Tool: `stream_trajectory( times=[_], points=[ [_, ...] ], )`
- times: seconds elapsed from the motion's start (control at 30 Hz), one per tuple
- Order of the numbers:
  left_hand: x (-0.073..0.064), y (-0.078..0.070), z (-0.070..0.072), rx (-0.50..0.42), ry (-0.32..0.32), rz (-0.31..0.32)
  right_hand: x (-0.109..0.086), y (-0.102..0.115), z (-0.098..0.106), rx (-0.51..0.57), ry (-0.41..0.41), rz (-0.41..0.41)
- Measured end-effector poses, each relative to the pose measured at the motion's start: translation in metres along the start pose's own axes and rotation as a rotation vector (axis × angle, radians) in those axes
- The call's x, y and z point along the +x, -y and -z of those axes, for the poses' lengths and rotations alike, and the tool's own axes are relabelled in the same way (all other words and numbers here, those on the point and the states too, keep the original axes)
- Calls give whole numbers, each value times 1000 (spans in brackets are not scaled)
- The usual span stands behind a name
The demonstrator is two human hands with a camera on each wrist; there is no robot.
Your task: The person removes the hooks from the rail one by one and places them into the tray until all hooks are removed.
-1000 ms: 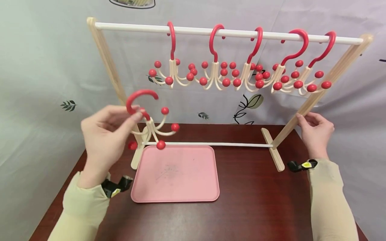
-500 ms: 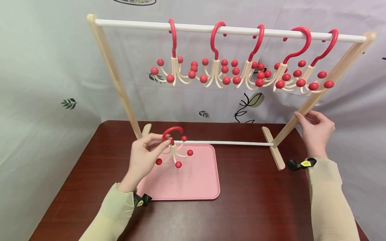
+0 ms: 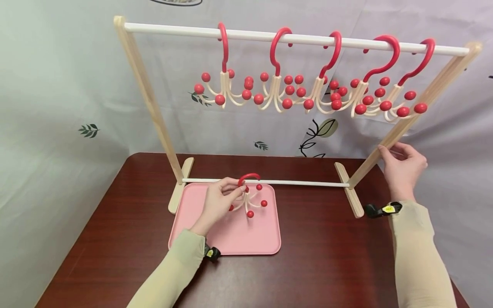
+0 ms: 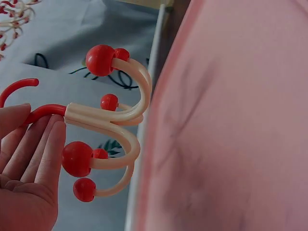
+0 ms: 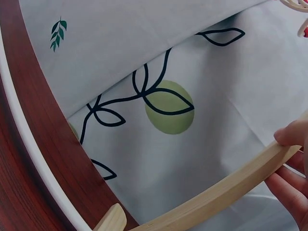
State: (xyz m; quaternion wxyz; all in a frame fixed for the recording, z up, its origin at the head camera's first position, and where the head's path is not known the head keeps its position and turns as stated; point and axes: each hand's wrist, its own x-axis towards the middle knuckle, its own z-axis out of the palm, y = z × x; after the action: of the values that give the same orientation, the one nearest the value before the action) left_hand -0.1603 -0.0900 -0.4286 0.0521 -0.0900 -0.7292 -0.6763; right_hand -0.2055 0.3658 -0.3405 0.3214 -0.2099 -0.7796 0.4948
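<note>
My left hand pinches the red hook of a multi-arm hanger between thumb and fingers, over the pink tray. In the left wrist view the hanger's cream arms curve back from its stem, each ending in a red ball; the tray's surface lies close beyond them. My right hand grips the right wooden post of a rack, thumb on one side and fingers on the other, as the right wrist view also shows.
Several similar hangers hang by red hooks from the rack's white top rail. The rack's wooden feet and white lower bar stand on the dark red table, behind which hangs a pale leaf-printed cloth.
My left hand has carried the hanger from beside the left post, down and to the right, over the tray. My right hand stays on the right post.
</note>
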Motion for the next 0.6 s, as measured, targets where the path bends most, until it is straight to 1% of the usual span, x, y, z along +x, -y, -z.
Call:
stream_trajectory(
  times=[0.17,0.3,0.43,0.6],
  points=[
    [6,11,-13,-85,31,76,0,-1,-1,0,-10,2],
    [10,13,-21,-138,30,119,0,-1,-1,3,-9,13],
    [13,16,-28,-176,37,138,0,-1,1,2,0,19],
    [15,21,-32,-195,41,155,0,-1,2,-7,13,20]
  ],
)
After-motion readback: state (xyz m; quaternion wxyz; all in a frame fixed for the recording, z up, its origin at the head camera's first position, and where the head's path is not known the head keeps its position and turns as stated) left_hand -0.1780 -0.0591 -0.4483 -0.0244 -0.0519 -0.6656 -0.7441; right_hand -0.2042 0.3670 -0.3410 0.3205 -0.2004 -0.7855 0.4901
